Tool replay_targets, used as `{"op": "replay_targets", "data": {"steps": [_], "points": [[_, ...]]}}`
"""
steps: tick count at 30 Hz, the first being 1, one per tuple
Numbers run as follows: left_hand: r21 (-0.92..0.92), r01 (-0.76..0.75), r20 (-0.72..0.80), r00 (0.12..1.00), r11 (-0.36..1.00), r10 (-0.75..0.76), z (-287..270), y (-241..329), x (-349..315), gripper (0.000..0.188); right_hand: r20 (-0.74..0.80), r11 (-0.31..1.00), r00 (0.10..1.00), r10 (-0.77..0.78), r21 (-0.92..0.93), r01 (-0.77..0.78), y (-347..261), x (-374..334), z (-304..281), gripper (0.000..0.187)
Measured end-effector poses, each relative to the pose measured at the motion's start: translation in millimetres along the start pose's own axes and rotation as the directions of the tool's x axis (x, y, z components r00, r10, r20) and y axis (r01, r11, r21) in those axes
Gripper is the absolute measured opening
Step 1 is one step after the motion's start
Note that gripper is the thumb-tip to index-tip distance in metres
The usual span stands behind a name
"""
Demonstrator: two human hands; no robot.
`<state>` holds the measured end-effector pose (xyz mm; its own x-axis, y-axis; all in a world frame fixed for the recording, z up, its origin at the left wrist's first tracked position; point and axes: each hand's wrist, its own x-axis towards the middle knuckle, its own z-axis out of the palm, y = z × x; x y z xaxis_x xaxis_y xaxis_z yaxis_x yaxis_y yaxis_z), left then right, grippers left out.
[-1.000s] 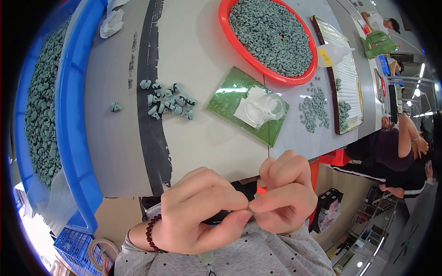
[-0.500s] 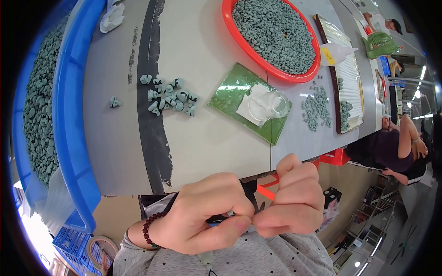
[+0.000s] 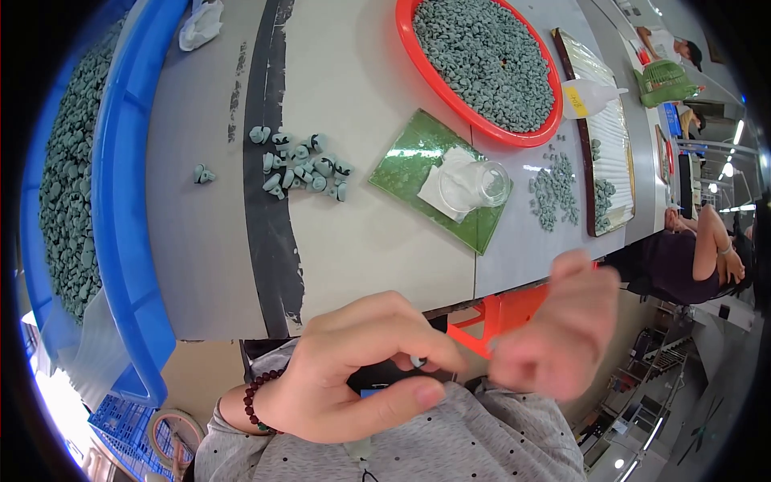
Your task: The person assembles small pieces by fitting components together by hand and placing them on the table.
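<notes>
Jar (image 3: 491,185) between hands (image 3: 345,369) and basin (image 3: 518,139)

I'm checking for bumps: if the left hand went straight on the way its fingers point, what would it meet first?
The left hand would probably meet the right hand first, though depth is unclear.

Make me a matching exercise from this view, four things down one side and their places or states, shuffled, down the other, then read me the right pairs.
Things:
1. Left hand
2. Right hand
3. Clear jar
4. Round basin

Places and states:
A. Red, heaped with grey-green pieces
B. Beaded bracelet at the wrist, a small piece showing by the fingers
C. Blurred, in front of the table's near edge
D. On white paper over a green tile

Right pairs: 1-B, 2-C, 3-D, 4-A.
</notes>
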<state>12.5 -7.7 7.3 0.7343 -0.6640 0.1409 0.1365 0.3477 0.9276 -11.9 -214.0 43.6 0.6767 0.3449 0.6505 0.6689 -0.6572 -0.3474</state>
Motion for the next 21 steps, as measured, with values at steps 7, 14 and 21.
{"op": "replay_targets", "data": {"steps": [7, 14, 21], "points": [[-0.136, 0.093, -0.013, 0.995, 0.986, -0.096, -4.2, 2.4, -5.7, 0.017, 0.125, 0.933, 0.988, 0.09, -0.358, -0.039, 46.5, 14.3, 0.7, 0.021], [-0.421, -0.037, -0.153, 0.988, 0.906, -0.03, 4.4, -0.4, -8.8, 0.021, 0.197, 0.929, 0.98, -0.021, -0.358, 0.092, 49.1, 27.4, 1.7, 0.028], [-0.338, 0.026, -0.048, 0.998, 0.941, -0.045, -4.6, 0.2, -7.6, 0.021, 0.257, 0.917, 0.965, -0.05, -0.372, 0.146, 49.8, 29.6, 2.0, 0.028]]}}
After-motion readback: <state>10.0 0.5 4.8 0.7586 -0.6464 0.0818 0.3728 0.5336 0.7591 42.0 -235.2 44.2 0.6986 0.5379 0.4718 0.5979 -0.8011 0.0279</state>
